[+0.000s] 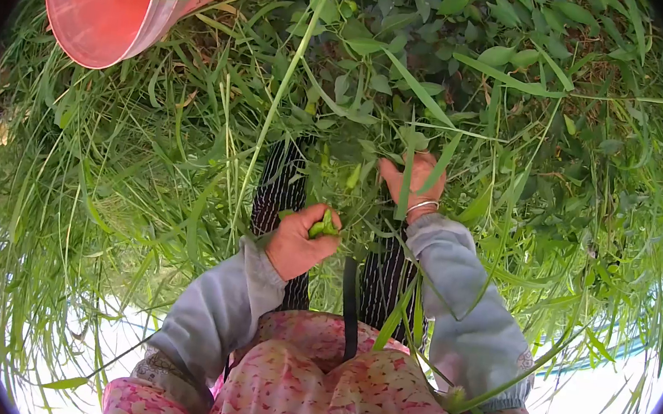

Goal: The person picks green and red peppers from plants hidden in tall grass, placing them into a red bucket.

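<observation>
My left hand (301, 244) is curled around several small green peppers (325, 226), which show between thumb and fingers, near the middle of the view. Farther forward and to the right, my right hand (417, 180), with a bracelet at the wrist, reaches into the leafy plant (377, 82). Leaves and a grass blade cross this hand, and its fingertips are partly hidden, so what they touch cannot be made out. Between the hands, a pale green pepper (353, 177) hangs among the leaves.
A red and clear plastic bucket (157, 19) lies tilted at the upper left. Tall grass (133, 170) surrounds the plant on both sides, and long blades cross the view. My striped trouser legs and pink flowered garment (313, 383) are below, with a dark strap hanging down.
</observation>
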`<act>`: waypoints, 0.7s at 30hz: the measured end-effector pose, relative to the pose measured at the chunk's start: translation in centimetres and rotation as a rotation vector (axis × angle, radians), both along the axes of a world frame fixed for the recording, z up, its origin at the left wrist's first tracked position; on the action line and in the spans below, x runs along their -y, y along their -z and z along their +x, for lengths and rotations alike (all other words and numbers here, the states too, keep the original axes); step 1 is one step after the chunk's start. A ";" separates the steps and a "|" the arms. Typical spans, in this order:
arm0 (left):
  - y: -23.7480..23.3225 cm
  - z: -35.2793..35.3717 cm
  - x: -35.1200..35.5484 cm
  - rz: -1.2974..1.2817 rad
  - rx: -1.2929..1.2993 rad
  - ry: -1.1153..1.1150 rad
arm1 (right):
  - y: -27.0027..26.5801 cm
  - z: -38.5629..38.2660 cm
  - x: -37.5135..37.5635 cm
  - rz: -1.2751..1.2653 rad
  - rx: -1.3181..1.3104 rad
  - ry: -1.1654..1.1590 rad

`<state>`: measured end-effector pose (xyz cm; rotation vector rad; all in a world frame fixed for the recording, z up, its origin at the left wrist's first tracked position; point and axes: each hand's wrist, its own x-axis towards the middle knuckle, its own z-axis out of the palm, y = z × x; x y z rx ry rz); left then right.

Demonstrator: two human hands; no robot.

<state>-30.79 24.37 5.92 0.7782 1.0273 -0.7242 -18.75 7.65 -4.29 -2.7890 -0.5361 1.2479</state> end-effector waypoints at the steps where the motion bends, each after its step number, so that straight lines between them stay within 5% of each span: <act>1: -0.1 -0.2 -0.1 0.016 0.065 0.036 | 0.0 0.1 0.1 0.004 -0.017 0.001; 5: -0.8 1.8 -3.5 0.052 -0.032 -0.071 | 0.5 0.0 1.4 0.079 -0.059 -0.026; 7: 3.2 1.7 -5.3 0.165 -0.008 -0.185 | 0.8 -0.3 2.1 0.154 -0.069 -0.033; 9: 6.2 3.9 -7.2 0.145 -0.117 -0.049 | 0.9 -0.1 2.4 0.243 -0.077 -0.009; 15: 17.0 -0.6 -1.7 0.530 0.263 1.139 | 0.1 0.9 2.4 0.292 -0.132 -0.015; 17: 21.9 -6.0 1.3 0.394 0.321 1.396 | -0.1 1.0 2.1 0.246 -0.164 -0.007; 21: 19.2 -2.3 2.0 0.178 0.088 1.358 | 0.4 0.7 2.4 0.340 -0.132 0.022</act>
